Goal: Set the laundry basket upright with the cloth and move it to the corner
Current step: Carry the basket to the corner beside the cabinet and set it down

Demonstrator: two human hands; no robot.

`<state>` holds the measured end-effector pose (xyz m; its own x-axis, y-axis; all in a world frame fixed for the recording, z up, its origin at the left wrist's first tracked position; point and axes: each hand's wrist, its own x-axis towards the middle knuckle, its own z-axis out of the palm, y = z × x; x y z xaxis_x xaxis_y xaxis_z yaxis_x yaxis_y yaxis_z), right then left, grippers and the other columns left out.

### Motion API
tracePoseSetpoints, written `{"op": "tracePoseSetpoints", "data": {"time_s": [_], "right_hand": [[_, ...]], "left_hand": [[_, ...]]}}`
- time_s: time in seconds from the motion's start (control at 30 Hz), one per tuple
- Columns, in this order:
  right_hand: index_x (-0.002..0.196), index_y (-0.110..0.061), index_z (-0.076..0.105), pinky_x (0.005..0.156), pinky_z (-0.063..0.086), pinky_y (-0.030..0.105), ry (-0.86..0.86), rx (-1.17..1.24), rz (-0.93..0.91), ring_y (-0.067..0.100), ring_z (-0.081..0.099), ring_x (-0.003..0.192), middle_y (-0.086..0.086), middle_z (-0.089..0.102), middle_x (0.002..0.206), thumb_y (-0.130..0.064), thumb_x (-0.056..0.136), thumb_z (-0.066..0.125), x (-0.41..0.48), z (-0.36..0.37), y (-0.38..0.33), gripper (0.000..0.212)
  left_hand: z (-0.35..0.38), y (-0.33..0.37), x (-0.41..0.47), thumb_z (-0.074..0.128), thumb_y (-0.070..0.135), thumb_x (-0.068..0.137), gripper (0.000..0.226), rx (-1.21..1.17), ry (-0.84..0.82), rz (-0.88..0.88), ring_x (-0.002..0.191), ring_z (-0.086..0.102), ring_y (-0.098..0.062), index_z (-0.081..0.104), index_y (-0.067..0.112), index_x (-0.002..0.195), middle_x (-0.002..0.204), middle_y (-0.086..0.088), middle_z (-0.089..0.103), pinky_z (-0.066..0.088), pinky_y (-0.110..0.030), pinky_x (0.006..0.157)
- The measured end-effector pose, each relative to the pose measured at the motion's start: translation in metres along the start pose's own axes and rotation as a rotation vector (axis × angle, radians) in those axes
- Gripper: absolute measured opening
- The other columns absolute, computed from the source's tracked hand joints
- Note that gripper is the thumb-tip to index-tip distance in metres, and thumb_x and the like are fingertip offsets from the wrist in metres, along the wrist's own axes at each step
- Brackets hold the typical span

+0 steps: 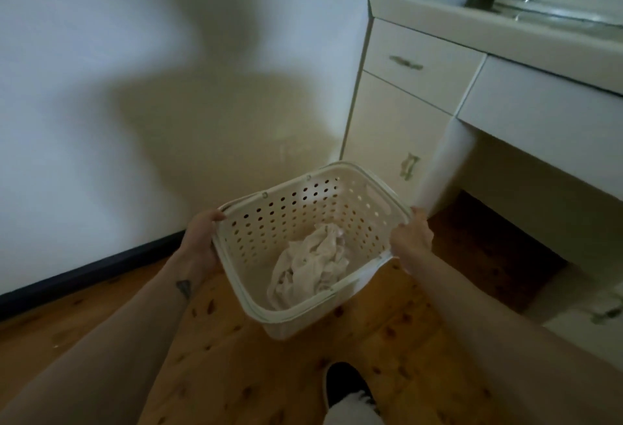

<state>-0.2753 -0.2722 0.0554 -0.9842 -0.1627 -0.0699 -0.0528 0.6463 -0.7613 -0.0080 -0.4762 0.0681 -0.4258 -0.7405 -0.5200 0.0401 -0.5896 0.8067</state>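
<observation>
A cream perforated laundry basket [269, 222] is held upright above the wooden floor, its open top tilted slightly toward me. A crumpled pale cloth [310, 262] lies inside on its bottom. My left hand [202, 239] grips the left rim. My right hand [411, 239] grips the right rim. Both forearms reach in from the bottom of the view.
A white wall with a dark skirting board [84, 276] runs along the left and meets a cream desk with drawers [421, 94] at the right, forming a corner behind the basket. My dark shoe [347, 387] stands on the wooden floor [236, 357].
</observation>
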Motion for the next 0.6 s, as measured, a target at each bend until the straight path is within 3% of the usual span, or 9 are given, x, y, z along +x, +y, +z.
{"op": "tracePoseSetpoints", "data": {"time_s": [0.1, 0.17, 0.23, 0.33, 0.4, 0.47, 0.6], "right_hand": [[0.143, -0.019, 0.04, 0.041, 0.036, 0.023, -0.019, -0.017, 0.018, 0.012, 0.046, 0.06, -0.001, 0.043, 0.081, -0.004, 0.105, 0.044, 0.046, 0.035, -0.003, 0.042], [0.145, -0.018, 0.039, 0.041, 0.037, 0.024, -0.028, -0.026, 0.036, 0.013, 0.046, 0.059, -0.002, 0.046, 0.08, -0.003, 0.105, 0.044, 0.08, 0.058, -0.006, 0.044], [0.147, -0.014, 0.036, 0.043, 0.038, 0.025, -0.049, -0.05, 0.069, 0.016, 0.05, 0.063, 0.012, 0.061, 0.108, -0.002, 0.104, 0.045, 0.109, 0.079, -0.011, 0.045], [0.151, -0.003, 0.03, 0.052, 0.043, 0.024, -0.081, -0.104, 0.116, 0.035, 0.063, 0.102, 0.024, 0.051, 0.144, -0.003, 0.105, 0.047, 0.149, 0.106, -0.02, 0.05], [0.152, 0.0, 0.029, 0.052, 0.045, 0.027, -0.086, -0.124, 0.14, 0.039, 0.06, 0.12, 0.024, 0.049, 0.148, -0.004, 0.105, 0.048, 0.17, 0.12, -0.026, 0.052], [0.153, 0.001, 0.029, 0.059, 0.049, 0.031, -0.089, -0.134, 0.145, 0.04, 0.06, 0.121, 0.024, 0.048, 0.148, -0.003, 0.104, 0.048, 0.192, 0.133, -0.031, 0.053], [0.157, 0.0, 0.023, 0.079, 0.054, 0.04, -0.112, -0.097, 0.162, 0.041, 0.055, 0.127, 0.024, 0.042, 0.152, -0.003, 0.103, 0.047, 0.221, 0.15, -0.038, 0.059]], "left_hand": [[0.021, 0.005, 0.045, 0.049, 0.018, 0.086, 0.035, -0.02, 0.022, -0.01, 0.091, 0.06, -0.035, 0.06, 0.01, 0.118, 0.105, -0.016, 0.064, 0.054, -0.049, 0.075], [0.035, 0.009, 0.081, 0.05, 0.018, 0.083, 0.035, -0.007, 0.049, -0.002, 0.086, 0.059, -0.034, 0.059, 0.006, 0.115, 0.1, -0.016, 0.062, 0.052, -0.047, 0.071], [0.047, 0.014, 0.114, 0.051, 0.016, 0.081, 0.036, 0.016, 0.104, 0.041, 0.091, 0.057, -0.036, 0.058, 0.005, 0.115, 0.108, -0.018, 0.058, 0.051, -0.048, 0.076], [0.064, 0.018, 0.158, 0.049, 0.013, 0.077, 0.041, 0.001, 0.096, 0.088, 0.094, 0.057, -0.034, 0.06, 0.002, 0.115, 0.11, -0.018, 0.057, 0.05, -0.05, 0.082], [0.073, 0.019, 0.18, 0.048, 0.013, 0.076, 0.047, -0.011, 0.078, 0.089, 0.092, 0.06, -0.034, 0.064, -0.001, 0.118, 0.108, -0.017, 0.062, 0.053, -0.049, 0.081], [0.081, 0.019, 0.201, 0.048, 0.012, 0.075, 0.052, -0.03, 0.089, 0.085, 0.093, 0.06, -0.033, 0.064, -0.001, 0.122, 0.11, -0.018, 0.062, 0.053, -0.049, 0.083], [0.094, 0.021, 0.229, 0.046, 0.009, 0.077, 0.03, -0.09, 0.06, 0.089, 0.073, 0.06, -0.026, 0.059, 0.004, 0.104, 0.089, -0.01, 0.06, 0.052, -0.04, 0.067]]}}
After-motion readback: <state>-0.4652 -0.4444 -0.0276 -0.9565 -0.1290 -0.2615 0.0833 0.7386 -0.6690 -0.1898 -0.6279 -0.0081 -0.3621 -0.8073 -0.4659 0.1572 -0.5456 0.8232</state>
